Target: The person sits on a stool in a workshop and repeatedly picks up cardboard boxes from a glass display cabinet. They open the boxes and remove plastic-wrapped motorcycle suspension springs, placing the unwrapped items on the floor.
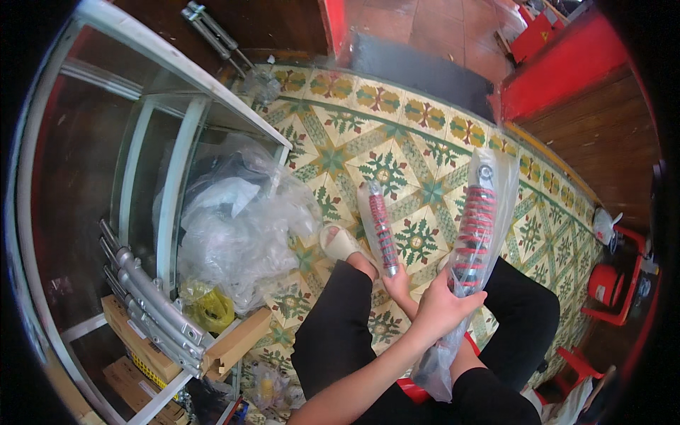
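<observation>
Two shock absorbers with red coil springs are held upright over the floor. My left hand (443,308) is closed round the lower part of the nearer shock absorber (476,219), which is in a clear plastic sleeve (435,365) that hangs down below the hand. Its metal eye points away from me. Crossing beneath the left forearm, my right arm reaches toward the left. There my right hand (399,282) grips the lower end of the other shock absorber (383,230), also in clear plastic and smaller in view. The left hand partly hides the right forearm.
On my left stands a glass-fronted metal frame (180,191) with crumpled clear plastic (237,234) heaped by it. Silver metal tubes (152,297) lie over cardboard boxes (237,340) and a yellow bag (209,306). Red plastic stools (616,280) are at the right. Patterned tiles (386,170) cover the floor.
</observation>
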Tool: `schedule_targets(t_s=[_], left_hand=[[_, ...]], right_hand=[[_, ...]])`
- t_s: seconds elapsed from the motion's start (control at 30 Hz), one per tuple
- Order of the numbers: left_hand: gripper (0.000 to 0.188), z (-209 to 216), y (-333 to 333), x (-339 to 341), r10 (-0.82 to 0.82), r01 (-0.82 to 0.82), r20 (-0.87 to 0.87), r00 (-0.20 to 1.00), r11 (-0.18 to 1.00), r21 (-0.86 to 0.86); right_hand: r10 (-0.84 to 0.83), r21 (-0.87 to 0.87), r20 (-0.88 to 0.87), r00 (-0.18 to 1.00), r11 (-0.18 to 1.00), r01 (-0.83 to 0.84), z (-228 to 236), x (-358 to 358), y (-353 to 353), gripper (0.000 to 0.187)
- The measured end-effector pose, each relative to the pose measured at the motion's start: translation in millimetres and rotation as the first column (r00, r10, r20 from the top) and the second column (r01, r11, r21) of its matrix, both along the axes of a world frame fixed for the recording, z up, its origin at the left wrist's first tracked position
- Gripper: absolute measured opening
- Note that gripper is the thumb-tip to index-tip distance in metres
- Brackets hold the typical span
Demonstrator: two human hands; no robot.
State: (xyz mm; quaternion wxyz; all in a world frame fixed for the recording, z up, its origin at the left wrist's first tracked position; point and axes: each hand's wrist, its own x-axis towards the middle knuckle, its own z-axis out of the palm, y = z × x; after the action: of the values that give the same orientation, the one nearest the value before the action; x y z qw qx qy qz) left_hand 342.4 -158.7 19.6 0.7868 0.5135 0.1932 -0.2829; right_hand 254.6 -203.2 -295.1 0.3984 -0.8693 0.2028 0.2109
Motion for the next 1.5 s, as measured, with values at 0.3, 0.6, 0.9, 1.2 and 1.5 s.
schedule_targets(t_s=[0.3,0.6,0.9,1.2,1.5], left_hand=[[0.044,16.5,-7.0,-10.5,-0.043,0.015,-0.157,0.987,0.984,-0.175],[0.048,25.6,-21.2,-19.4,-0.104,0.015,-0.221,0.97,0.928,-0.372],[0.046,25.2,-21.2,-7.7,-0.122,0.054,-0.2,0.972,0.948,-0.314],[0.038,-3.7,-32.3,7.7,0.034,-0.07,-0.231,0.972,0.986,-0.15],[0.04,-6.9,-23.6,22.8,0.224,-0.216,0.096,0.97,0.972,-0.09]], right_hand=[[0.061,-0.073,-0.038,0.997,0.995,-0.064,-39.2,-3.0,-8.2,0.036],[0.115,-0.076,-0.241,0.964,0.988,-0.137,-81.7,-14.4,-21.5,0.048],[0.145,-0.057,-0.349,0.926,0.983,-0.175,-81.8,-9.7,-18.9,0.057],[0.359,-0.03,-0.418,0.834,0.913,-0.408,-31.0,-14.5,-13.0,0.072],[-0.242,0.849,-0.434,0.868,0.214,0.484,85.7,2.4,-15.7,0.064]])
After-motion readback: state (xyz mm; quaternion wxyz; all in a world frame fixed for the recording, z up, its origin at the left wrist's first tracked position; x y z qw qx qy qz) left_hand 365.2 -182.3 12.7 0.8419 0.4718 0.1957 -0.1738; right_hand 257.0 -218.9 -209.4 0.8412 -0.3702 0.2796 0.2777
